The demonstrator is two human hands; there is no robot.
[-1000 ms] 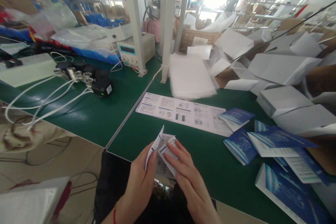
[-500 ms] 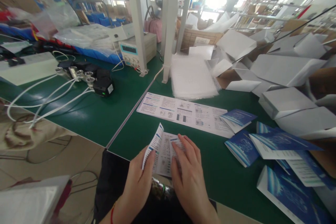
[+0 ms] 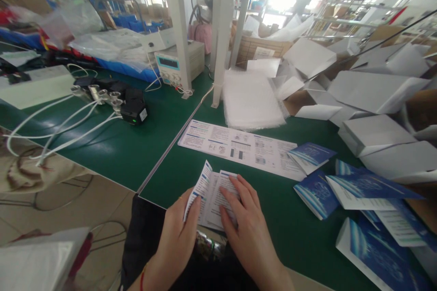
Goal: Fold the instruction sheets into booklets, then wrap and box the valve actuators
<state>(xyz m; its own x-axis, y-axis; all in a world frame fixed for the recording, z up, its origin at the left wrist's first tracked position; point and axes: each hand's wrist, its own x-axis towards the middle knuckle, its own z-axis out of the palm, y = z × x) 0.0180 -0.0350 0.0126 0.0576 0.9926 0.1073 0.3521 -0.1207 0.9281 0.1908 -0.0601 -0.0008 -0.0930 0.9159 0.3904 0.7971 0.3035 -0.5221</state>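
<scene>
A printed folded leaflet (image 3: 215, 207) stands partly opened at the table's front edge, between my two hands. My left hand (image 3: 180, 218) pinches its raised left flap with the thumb on the inner face and the fingers behind. Over the right panel lies my right hand (image 3: 244, 211), its fingers stretched out and resting on the paper. A long unfolded printed sheet (image 3: 239, 148) lies flat just beyond. To the right are several blue-covered folded leaflets (image 3: 317, 193), some overlapping.
A stack of clear plastic bags (image 3: 252, 102) lies behind the printed sheet. White open boxes (image 3: 375, 91) crowd the right side. Black adapters with white cables (image 3: 134, 109) sit at left, near a bench power supply (image 3: 170, 66). Metal posts (image 3: 223, 32) rise at the table's back.
The leaflet's right panel has swung left and flatter, covering more of the middle panel. My right hand has shifted slightly with it. My left hand keeps hold of the left flap.
</scene>
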